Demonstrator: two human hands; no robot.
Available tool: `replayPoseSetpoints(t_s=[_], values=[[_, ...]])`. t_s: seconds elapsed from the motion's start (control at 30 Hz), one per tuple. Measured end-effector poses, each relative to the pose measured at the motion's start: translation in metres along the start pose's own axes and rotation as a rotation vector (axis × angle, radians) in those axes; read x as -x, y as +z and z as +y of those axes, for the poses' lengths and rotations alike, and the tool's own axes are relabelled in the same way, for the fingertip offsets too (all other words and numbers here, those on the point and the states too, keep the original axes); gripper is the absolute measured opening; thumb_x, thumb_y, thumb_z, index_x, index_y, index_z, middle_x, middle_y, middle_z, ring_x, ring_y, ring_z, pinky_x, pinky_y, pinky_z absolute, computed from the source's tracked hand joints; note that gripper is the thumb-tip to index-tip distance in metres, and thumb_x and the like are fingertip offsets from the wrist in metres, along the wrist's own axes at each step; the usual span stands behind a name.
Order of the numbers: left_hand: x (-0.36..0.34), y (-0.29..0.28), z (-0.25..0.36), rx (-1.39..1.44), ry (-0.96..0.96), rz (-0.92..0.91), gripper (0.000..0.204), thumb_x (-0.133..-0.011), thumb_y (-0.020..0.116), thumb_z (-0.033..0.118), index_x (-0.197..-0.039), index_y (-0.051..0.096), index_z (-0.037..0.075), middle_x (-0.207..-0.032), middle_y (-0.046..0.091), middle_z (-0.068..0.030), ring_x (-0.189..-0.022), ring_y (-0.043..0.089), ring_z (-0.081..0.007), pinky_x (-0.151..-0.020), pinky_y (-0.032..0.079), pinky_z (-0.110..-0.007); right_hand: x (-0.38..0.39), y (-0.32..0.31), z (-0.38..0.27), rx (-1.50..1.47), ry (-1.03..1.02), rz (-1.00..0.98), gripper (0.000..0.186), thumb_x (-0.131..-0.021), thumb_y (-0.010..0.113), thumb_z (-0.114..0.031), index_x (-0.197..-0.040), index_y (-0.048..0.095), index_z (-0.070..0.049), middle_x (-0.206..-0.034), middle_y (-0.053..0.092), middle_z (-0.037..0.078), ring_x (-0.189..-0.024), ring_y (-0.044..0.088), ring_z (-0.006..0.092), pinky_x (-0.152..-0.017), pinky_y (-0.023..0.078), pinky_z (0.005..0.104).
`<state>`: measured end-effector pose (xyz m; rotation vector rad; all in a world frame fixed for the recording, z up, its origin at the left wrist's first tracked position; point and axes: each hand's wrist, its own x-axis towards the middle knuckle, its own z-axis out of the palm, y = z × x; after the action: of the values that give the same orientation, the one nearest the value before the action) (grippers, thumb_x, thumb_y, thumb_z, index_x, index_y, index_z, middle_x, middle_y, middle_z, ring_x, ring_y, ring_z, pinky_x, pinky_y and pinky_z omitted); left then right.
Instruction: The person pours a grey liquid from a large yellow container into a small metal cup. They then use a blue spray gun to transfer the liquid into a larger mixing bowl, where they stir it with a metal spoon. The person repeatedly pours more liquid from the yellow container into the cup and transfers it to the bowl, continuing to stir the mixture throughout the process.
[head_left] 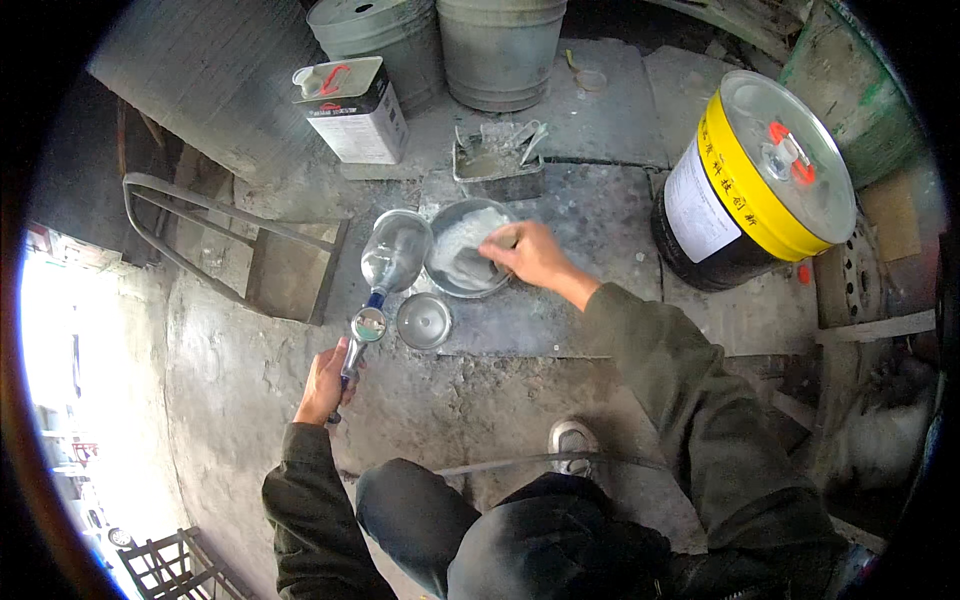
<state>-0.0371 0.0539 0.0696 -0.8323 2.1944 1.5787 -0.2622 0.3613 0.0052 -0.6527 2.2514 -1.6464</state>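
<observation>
My left hand (pixel 322 383) is closed on the handle of a metal tool (pixel 368 324), apparently a spray gun, topped by a clear plastic cup (pixel 395 250) with a blue neck. Beside it lies a small round silver lid or dish (pixel 424 321). My right hand (pixel 522 254) is pinched over a grey metal basin (pixel 467 289) holding whitish material (pixel 465 230); what its fingers grip is unclear. Just behind the basin is a grimy rectangular container (pixel 498 176) with tools in it.
A yellow-banded drum (pixel 750 170) stands right. Behind are a rectangular can (pixel 355 125) and two large metal drums (pixel 500 50) (pixel 375 40). A tubular-framed metal object (pixel 285 270) stands left. A bar (pixel 620 460) crosses near my foot. A slatted frame (pixel 175 565) is lower left.
</observation>
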Motion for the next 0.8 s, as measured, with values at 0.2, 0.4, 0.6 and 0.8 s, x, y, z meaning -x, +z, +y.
replayPoseSetpoints(t_s=[0.2, 0.4, 0.6, 0.8], values=[[0.008, -0.006, 0.026, -0.024, -0.061, 0.003, 0.062, -0.102, 0.037, 0.054, -0.083, 0.061, 0.000, -0.055, 0.047, -0.0021, -0.039, 0.041, -0.0106, -0.037, 0.029, -0.028, -0.004, -0.006, -0.097, -0.479, -0.057, -0.098, 0.025, -0.090, 0.071, -0.027, -0.091, 0.071, -0.002, -0.068, 0.066, 0.003, -0.055, 0.059, 0.0074, -0.048, 0.045, 0.0246], [-0.004, 0.006, 0.041, -0.041, -0.032, -0.008, 0.063, -0.102, 0.037, 0.055, -0.083, 0.061, 0.000, -0.055, 0.046, -0.0017, -0.039, 0.041, -0.0101, -0.037, 0.030, -0.027, -0.031, -0.009, -0.090, -0.276, -0.185, 0.039, 0.025, -0.087, 0.071, -0.026, -0.086, 0.071, -0.001, -0.065, 0.066, 0.004, -0.054, 0.060, 0.0098, -0.050, 0.047, 0.0263], [0.000, 0.007, 0.038, -0.071, -0.040, 0.008, 0.061, -0.103, 0.036, 0.053, -0.083, 0.061, 0.001, -0.054, 0.046, -0.0016, -0.039, 0.040, -0.0101, -0.036, 0.030, -0.027, -0.032, -0.002, -0.074, -0.431, -0.079, -0.011, 0.026, -0.088, 0.069, -0.026, -0.087, 0.071, 0.000, -0.064, 0.066, 0.006, -0.051, 0.060, 0.0095, -0.046, 0.046, 0.0250], [-0.003, -0.001, 0.025, 0.072, -0.012, -0.074, 0.056, -0.102, 0.035, 0.050, -0.089, 0.060, 0.002, -0.054, 0.047, -0.0003, -0.037, 0.039, -0.0094, -0.035, 0.029, -0.025, -0.045, -0.013, -0.058, -0.690, 0.082, 0.085, 0.021, -0.088, 0.068, -0.023, -0.091, 0.070, -0.002, -0.066, 0.066, 0.007, -0.050, 0.059, 0.0103, -0.040, 0.041, 0.0247]])
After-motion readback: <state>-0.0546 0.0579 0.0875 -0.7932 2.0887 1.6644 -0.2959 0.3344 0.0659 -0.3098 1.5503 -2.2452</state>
